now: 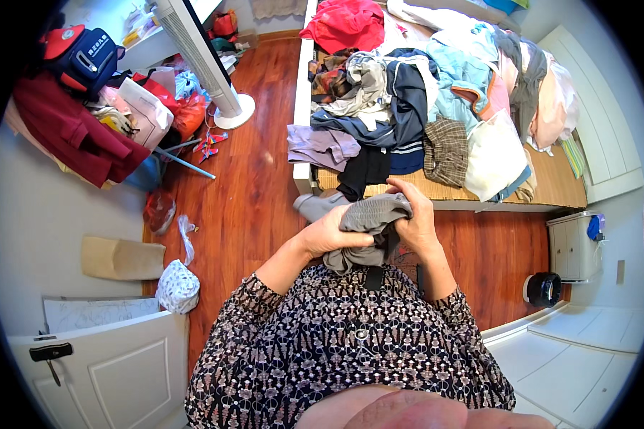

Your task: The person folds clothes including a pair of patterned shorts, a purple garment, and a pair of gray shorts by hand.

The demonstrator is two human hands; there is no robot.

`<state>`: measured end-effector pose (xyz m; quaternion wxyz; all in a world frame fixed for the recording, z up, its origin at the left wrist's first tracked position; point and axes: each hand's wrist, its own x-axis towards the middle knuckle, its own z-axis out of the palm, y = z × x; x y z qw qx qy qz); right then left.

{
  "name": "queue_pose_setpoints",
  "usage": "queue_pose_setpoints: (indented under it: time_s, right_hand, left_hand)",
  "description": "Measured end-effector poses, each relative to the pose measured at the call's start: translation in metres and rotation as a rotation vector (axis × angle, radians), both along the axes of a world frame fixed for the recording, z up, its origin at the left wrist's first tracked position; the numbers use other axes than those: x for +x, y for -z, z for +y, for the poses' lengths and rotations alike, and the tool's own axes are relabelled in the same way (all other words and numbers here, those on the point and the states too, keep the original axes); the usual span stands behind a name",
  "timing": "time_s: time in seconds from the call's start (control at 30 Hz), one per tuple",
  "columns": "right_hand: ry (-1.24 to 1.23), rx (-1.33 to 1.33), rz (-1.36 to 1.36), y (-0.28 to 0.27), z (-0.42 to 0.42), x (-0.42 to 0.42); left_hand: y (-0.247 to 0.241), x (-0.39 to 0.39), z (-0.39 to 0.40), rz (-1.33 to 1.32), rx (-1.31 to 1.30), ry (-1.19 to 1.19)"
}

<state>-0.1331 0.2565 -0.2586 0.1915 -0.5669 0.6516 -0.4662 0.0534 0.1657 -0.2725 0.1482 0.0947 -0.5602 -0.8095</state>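
Note:
Both hands hold a bunched dark grey garment [373,220] with a ribbed elastic band, just in front of my body. My left hand [416,220] grips its right side, the fingers bent over the band. My right hand [333,233] grips the left side, thumb across the front. Behind my right hand a light grey cloth [316,205] shows, partly hidden. On the bed edge beyond lie a black garment [364,170], a lilac garment [322,147] and brown checked shorts [445,153]. A white garment [496,155] lies to the right of the shorts.
The low bed's edge [547,199] crosses ahead, heaped with clothes. A white tower fan [235,110] stands on the wood floor at left, near a loaded chair. A patterned bag [177,287] and an open door [129,370] are at left. A small cabinet [574,246] and black-rimmed bin [544,289] stand right.

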Motion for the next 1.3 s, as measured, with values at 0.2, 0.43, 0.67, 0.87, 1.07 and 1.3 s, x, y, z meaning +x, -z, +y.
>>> queue_pose_setpoints:
  time_s: [0.2, 0.43, 0.67, 0.87, 1.07, 1.3]
  right_hand:
    - [-0.289, 0.328, -0.670, -0.016, 0.013, 0.018]
    - [-0.319, 0.112, -0.171, -0.010, 0.014, 0.017]
    - [0.036, 0.264, 0.199, 0.011, 0.006, 0.007]
    - [0.072, -0.011, 0.208, 0.021, 0.003, 0.010]
    - [-0.047, 0.119, -0.158, 0.014, 0.006, 0.006]
    - [-0.368, 0.062, -0.447, -0.001, 0.013, 0.016]
  left_hand:
    - [0.008, -0.006, -0.002, -0.620, -1.156, -0.425]
    - [0.006, -0.007, -0.012, -0.259, -0.963, -0.639]
    - [-0.008, -0.003, 0.001, -0.409, -0.977, -0.345]
    - [0.010, 0.000, -0.006, -0.295, -0.714, -0.018]
    - [-0.001, -0.006, -0.006, -0.369, -0.972, -0.366]
    - [-0.005, -0.009, -0.008, -0.359, -1.096, -0.623]
